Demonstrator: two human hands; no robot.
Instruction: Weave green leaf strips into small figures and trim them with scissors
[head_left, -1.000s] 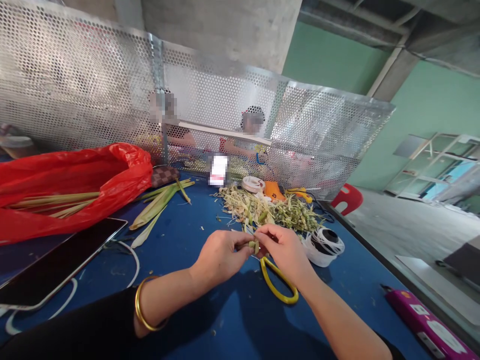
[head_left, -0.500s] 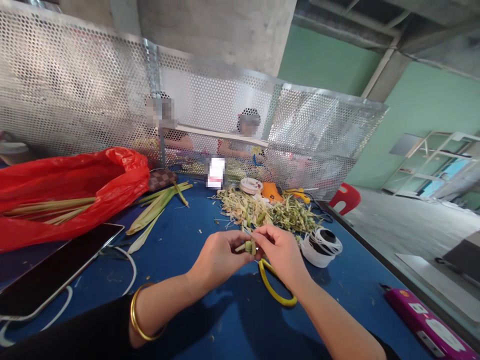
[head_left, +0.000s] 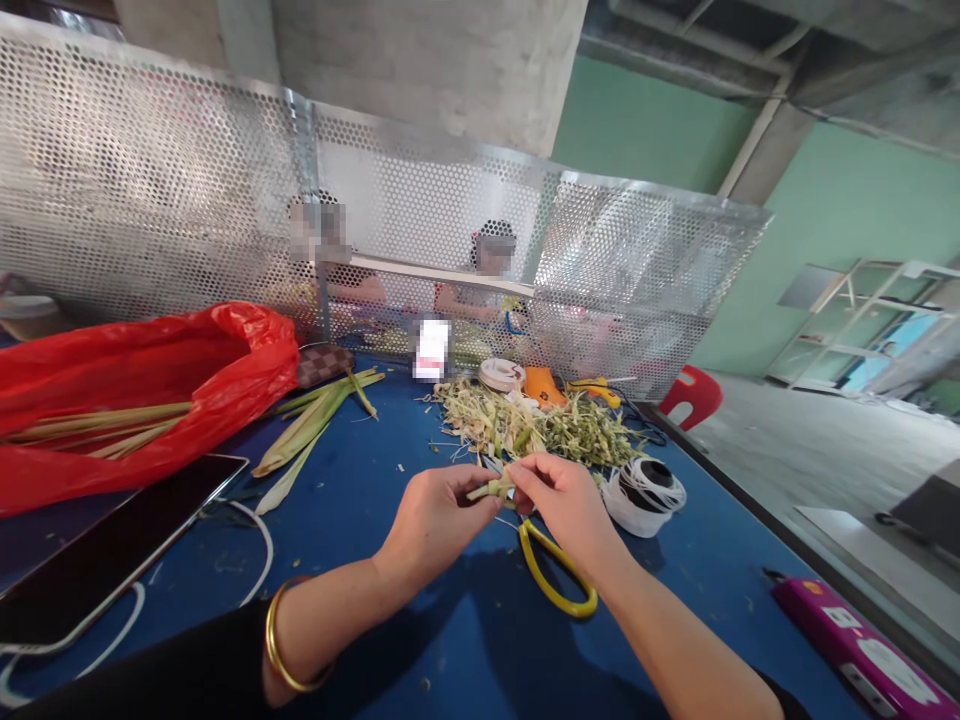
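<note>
plant piece (head_left: 495, 488), pale green, perhaps folded, pinched by left hand (head_left: 433, 512) and right hand (head_left: 561, 502)

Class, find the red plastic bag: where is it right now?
In the head view, the red plastic bag is at the left, on the blue table, just beyond the black-screened tablet.

With twelve o'clock straight ahead of the wearer, a blue table (head_left: 397, 425) bore, toward ten, an open red plastic bag (head_left: 255, 345) and, nearer the wearer, a dark-screened tablet (head_left: 127, 545), with long green leaves (head_left: 311, 430) and a checkered pouch (head_left: 324, 366) at eleven. Around twelve spread a heap of plant scraps (head_left: 517, 425), a white roll (head_left: 502, 375) just behind it. A yellow looped handle (head_left: 559, 575) lay toward one, a white-and-black spool (head_left: 637, 515) stood just beyond, and a purple case (head_left: 847, 640) rested near three.
</note>
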